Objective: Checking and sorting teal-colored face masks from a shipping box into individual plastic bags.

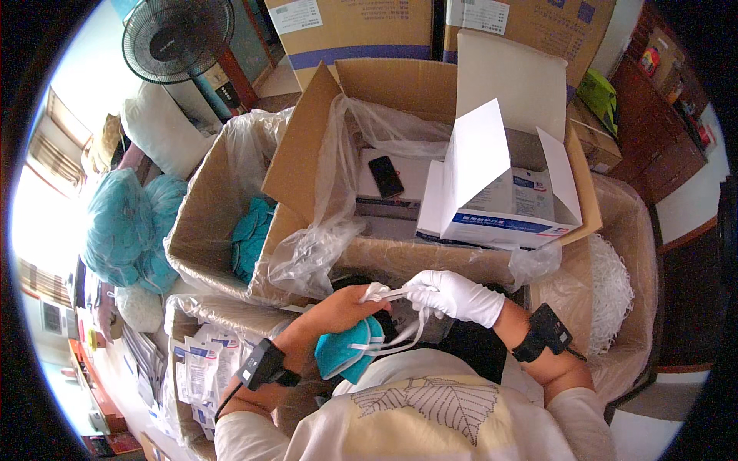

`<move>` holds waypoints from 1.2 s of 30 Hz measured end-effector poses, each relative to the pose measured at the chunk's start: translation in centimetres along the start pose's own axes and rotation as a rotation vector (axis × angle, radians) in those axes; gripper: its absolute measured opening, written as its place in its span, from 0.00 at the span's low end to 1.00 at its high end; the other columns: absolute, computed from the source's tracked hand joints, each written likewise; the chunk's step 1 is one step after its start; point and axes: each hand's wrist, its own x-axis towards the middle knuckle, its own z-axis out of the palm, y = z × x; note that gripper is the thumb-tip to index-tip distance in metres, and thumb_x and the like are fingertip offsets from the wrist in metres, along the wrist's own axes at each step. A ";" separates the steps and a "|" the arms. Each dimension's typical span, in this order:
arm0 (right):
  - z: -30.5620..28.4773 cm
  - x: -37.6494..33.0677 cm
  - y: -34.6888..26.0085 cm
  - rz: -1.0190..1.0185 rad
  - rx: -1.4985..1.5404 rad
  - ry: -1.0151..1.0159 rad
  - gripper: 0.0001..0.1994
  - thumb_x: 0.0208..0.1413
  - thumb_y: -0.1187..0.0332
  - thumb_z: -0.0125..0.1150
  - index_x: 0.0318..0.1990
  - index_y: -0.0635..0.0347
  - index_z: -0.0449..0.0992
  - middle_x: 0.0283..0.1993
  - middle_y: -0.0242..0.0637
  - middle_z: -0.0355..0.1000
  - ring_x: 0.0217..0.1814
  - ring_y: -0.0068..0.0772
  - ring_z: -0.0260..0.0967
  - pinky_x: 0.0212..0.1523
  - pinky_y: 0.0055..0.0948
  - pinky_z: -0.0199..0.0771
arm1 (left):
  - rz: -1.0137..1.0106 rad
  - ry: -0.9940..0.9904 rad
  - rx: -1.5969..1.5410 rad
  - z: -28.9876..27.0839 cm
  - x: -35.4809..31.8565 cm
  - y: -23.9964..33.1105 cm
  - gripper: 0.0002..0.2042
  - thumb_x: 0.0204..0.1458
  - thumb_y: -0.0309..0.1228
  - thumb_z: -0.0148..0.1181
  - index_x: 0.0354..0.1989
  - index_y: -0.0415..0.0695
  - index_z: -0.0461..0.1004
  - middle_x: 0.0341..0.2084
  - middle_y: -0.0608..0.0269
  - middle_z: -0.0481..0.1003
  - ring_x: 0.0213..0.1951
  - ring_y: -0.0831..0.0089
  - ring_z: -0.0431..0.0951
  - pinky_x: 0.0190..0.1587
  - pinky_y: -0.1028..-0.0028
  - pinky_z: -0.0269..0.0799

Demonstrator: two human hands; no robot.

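Note:
A teal face mask [350, 353] with white straps hangs by my left wrist, in front of my shirt. My left hand [355, 305] is closed on a white strap, with some white covering at its fingertips. The rest of that hand is bare. In a white glove, my right hand [455, 297] pinches the strap's other side. Between the two hands the strap [398, 294] is drawn taut, and a loop of it drops from my right fingers to the mask. The curled fingers partly hide where each grips.
Ahead, a plastic-lined carton [400, 250] holds a phone [386, 177] and an open white box [500, 230] with packets. Teal masks [252, 238] fill part of a carton at left. Wrapped packets [207, 369] lie nearer; white straps [613, 296] pile up at right.

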 end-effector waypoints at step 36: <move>2.7 0.1 0.6 -0.145 0.013 0.354 0.16 0.56 0.55 0.50 0.28 0.59 0.70 0.19 0.27 0.66 0.17 0.15 0.59 0.18 0.17 0.59 | 0.044 -0.068 0.366 3.0 2.8 0.8 0.13 0.55 0.38 0.48 0.38 0.40 0.71 0.27 0.62 0.74 0.31 0.76 0.70 0.38 0.72 0.67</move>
